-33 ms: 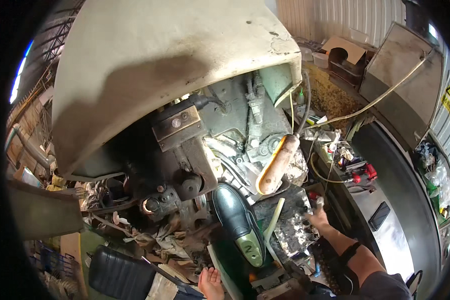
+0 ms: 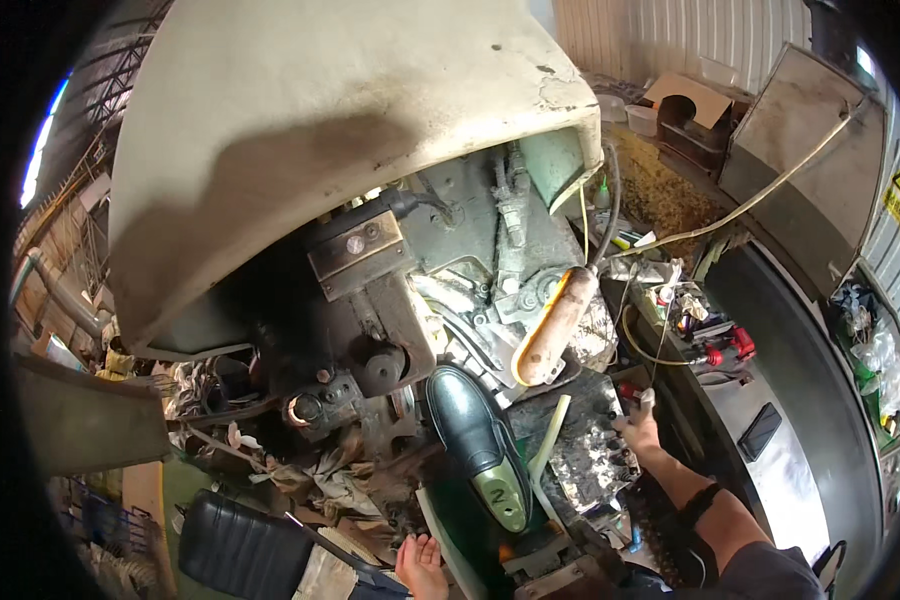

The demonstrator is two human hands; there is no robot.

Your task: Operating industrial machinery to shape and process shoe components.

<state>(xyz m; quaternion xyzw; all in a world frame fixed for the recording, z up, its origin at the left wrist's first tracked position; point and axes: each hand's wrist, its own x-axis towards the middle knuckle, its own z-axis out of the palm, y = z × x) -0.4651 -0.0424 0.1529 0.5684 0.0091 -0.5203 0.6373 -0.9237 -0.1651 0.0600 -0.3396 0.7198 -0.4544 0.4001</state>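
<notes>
A black leather shoe sits sole-down on a green shoe last, its toe pointing into the machine. My left hand is low in the picture, left of the shoe's heel, palm turned up with loosely bent fingers and nothing in them. Right of the shoe, my right hand reaches to the edge of a worn, stained control box with dark knobs along its side. Its thumb, white at the tip, stands up apart from the fingers. The fingertips lie at the knobs; exact contact is hard to see.
A lamp with a worn casing hangs above the control box. A pale tube stands beside the shoe. To the right are a phone on a metal ledge, a red tool and a dark belt. A black seat stands lower left.
My right hand has shifted slightly at the box's edge, and its thumb has lifted. The left hand and the shoe look nearly the same.
</notes>
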